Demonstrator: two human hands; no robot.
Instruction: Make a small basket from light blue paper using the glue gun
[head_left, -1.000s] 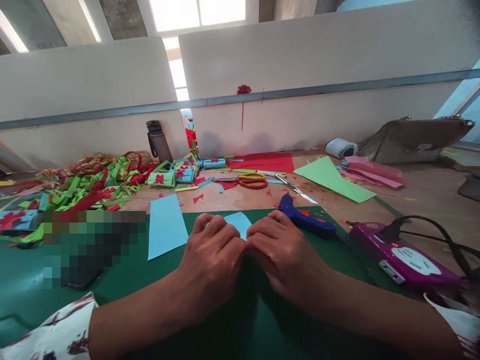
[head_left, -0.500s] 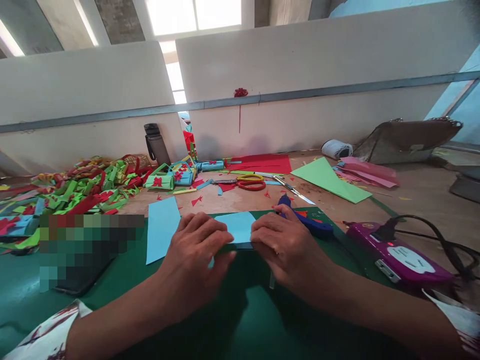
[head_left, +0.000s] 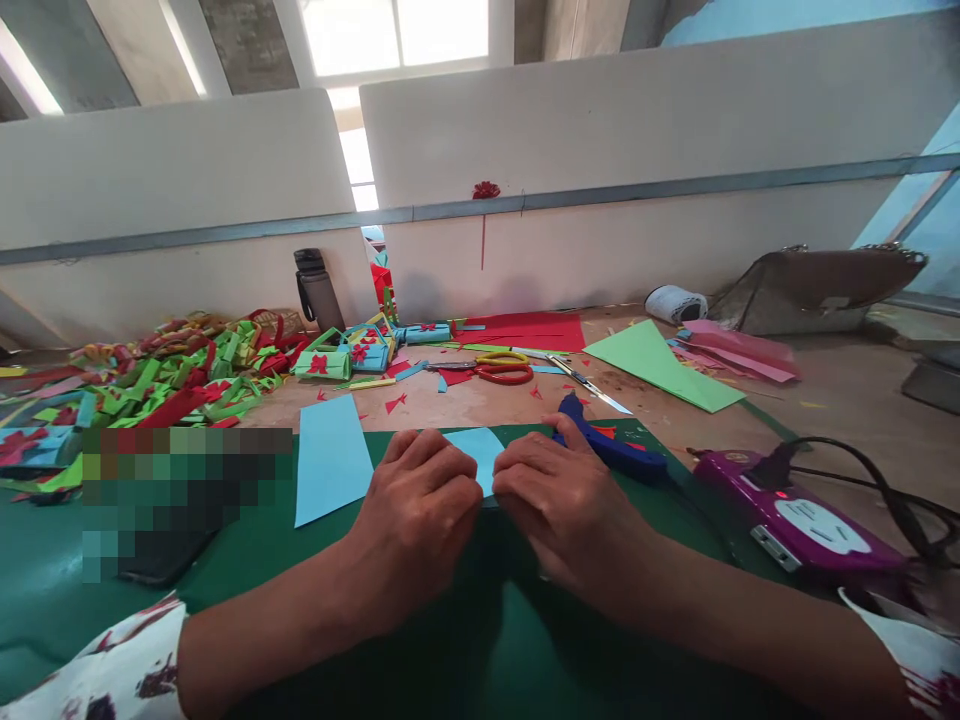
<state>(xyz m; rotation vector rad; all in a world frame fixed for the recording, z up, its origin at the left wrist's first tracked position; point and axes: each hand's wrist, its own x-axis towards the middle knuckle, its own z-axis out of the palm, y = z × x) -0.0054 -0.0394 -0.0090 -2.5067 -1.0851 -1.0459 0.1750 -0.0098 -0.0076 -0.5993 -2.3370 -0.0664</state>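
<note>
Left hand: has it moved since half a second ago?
Yes, rightward: the left hand now bares more of the right edge of the flat blue sheet on the green mat, whose lower right corner it hid then.

A: On the mat?
B: Paper L, glue gun R, nr back edge.
A: R of gun?
B: Power strip.
A: Behind mat?
B: Scissors ctr, cutter just R, bottle back L.

Gray btl, brn handbag, pwr strip
</note>
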